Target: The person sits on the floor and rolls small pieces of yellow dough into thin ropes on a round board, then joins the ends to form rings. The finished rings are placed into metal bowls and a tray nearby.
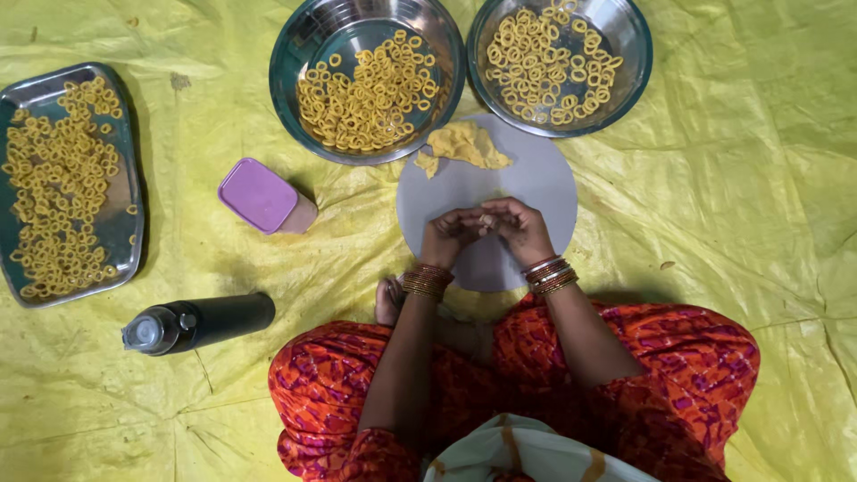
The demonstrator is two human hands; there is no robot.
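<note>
1. We see a small piece of dough (486, 220) pinched between the fingertips of both hands, held just above the round grey board (536, 178) in front of the seated person's knees.
2. The left hand (448, 234) and right hand (520, 228) meet fingertip to fingertip, both closed narrowly on the piece; pressed too hard, we judge, the thin strand could tear or flatten.
3. The yellow dough lump (466, 143) lies uncovered at the board's far edge, almost touching the near steel bowl (303, 45); left exposed, it may dry and crack.
4. Both bowls, the near one and the second steel bowl (636, 54), hold heaped rings just beyond the board; a forward reach with a sleeve or bangles (551, 275) could nudge a rim and spill them.
5. On the yellow sheet (759, 223) to the left lie a purple-lidded box (261, 195), a dark bottle (201, 323) on its side, which could roll, and a steel tray (120, 223) of rings.
</note>
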